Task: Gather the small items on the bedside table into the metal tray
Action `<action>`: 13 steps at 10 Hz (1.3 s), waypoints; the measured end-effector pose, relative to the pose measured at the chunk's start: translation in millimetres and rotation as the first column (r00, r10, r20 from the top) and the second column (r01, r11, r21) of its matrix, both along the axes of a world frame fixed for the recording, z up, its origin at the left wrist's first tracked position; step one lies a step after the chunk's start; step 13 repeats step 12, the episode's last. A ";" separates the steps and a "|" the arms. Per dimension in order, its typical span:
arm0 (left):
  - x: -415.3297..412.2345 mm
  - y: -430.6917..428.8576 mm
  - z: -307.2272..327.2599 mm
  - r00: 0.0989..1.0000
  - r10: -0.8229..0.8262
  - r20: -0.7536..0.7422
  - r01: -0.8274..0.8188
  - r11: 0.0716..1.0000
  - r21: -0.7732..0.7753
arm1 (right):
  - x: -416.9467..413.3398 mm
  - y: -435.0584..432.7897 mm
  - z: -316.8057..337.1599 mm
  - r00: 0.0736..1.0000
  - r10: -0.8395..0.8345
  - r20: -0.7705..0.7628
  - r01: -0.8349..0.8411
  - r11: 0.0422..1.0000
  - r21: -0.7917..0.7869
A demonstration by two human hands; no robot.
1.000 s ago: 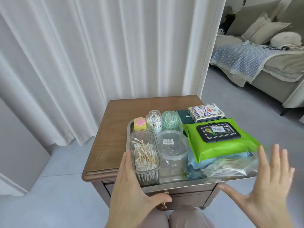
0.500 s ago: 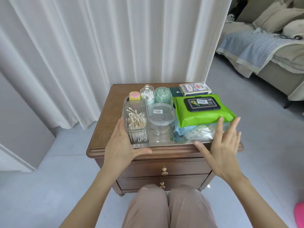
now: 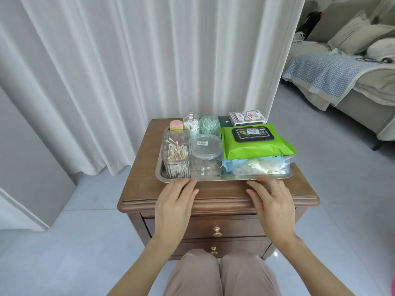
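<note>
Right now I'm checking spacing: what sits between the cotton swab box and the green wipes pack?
A clear round lidded jar, seen in the head view, stands between them in the tray.

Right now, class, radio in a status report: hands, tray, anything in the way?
Left hand and right hand open, fingertips at the metal tray front rim. Tray loaded, on the bedside table. Nothing in the way.

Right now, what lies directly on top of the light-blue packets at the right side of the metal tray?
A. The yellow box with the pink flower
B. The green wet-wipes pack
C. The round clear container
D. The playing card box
B: the green wet-wipes pack rests on the light-blue packets in the metal tray.
</note>
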State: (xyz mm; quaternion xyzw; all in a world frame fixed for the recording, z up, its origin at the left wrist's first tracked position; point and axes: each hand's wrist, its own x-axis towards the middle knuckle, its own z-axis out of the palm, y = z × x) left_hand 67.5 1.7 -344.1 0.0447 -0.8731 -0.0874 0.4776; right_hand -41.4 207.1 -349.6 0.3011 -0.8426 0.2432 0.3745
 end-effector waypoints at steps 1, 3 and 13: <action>-10.5 -6.4 3.3 0.999 0.017 0.035 -0.016 0.999 -0.036 | -8.7 1.1 -1.6 1.000 0.003 -0.001 -0.003 0.999 -0.050; -26.8 -15.9 15.4 0.994 0.072 0.080 -0.072 0.997 -0.007 | -23.1 -7.2 -2.2 0.998 0.023 -0.061 -0.028 0.996 -0.086; -68.9 -33.3 10.0 0.824 -0.249 0.509 0.249 0.966 0.070 | -31.1 -62.1 -2.4 0.960 0.167 0.226 -0.234 0.922 0.310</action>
